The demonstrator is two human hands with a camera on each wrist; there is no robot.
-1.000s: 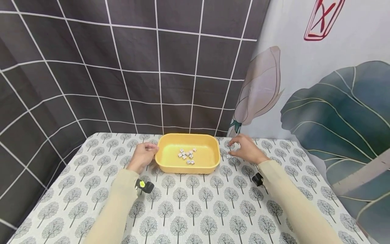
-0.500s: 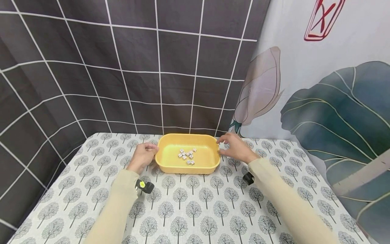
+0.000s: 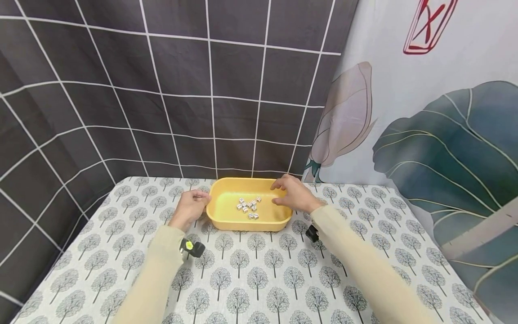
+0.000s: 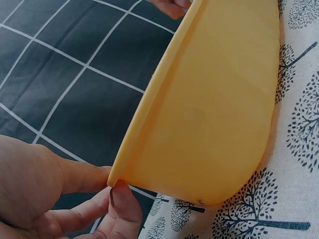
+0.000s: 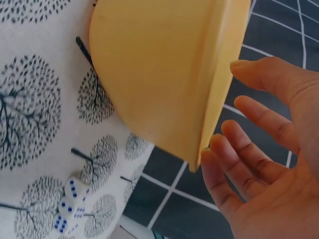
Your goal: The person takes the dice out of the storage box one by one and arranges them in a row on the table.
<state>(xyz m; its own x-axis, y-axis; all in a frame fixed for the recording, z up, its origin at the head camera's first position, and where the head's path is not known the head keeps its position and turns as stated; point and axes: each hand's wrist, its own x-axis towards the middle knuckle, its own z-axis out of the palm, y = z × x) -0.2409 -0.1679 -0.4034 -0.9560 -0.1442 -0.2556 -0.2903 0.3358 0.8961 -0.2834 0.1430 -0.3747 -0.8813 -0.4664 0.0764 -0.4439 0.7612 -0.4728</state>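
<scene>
A yellow oblong plastic basin stands on the table with several white dice lying loosely on its floor. At the basin's left end my left hand pinches the rim between thumb and fingers, as the left wrist view shows up close. My right hand is over the basin's right end, fingers spread and gently bent, with nothing between them. Outside the basin, the right wrist view shows a small group of white dice with blue pips on the cloth; in the head view the right hand and arm hide them.
A white cloth with a tree print covers the table. Behind the basin hangs a dark curtain with white grid lines. To the right is a pale hanging cloth with a lotus print.
My right hand has moved left, from beside the dice on the cloth to over the basin's right end. My left hand has stayed on the rim, and the basin has not moved.
</scene>
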